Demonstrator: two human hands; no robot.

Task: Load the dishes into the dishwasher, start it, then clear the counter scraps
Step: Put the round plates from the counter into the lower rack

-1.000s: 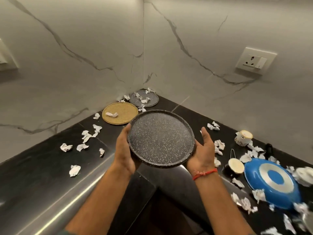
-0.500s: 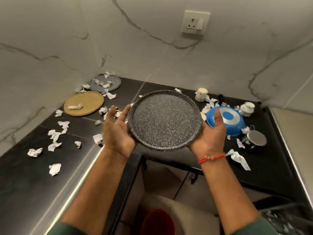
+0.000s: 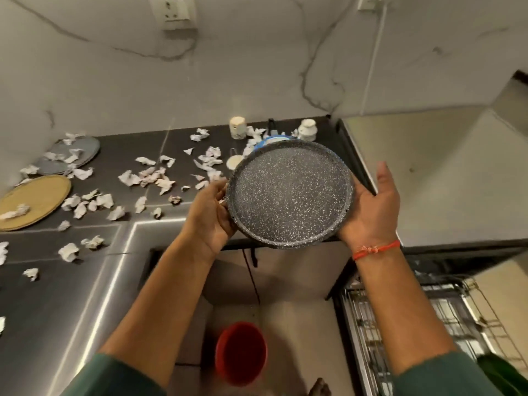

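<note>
I hold a dark speckled plate (image 3: 290,192) tilted in the air between both hands, over the counter's right end. My left hand (image 3: 211,215) grips its left rim with curled fingers. My right hand (image 3: 371,204) cradles the right rim in its palm; the thumb stands straight up, clear of the plate, and the fingers are hidden behind it. A blue plate (image 3: 271,140) shows only as a sliver behind the speckled one. Below right, the dishwasher rack (image 3: 400,310) is pulled out.
On the black counter (image 3: 120,155) lie many crumpled paper scraps (image 3: 148,178), a yellow plate (image 3: 34,201), a grey plate (image 3: 68,154) and two small white cups (image 3: 238,127) (image 3: 307,130). A red bucket (image 3: 241,352) stands on the floor beneath.
My view and both hands have swung right, carrying the speckled plate from the counter corner toward the dishwasher side. The pulled-out rack and the red bucket have come into view.
</note>
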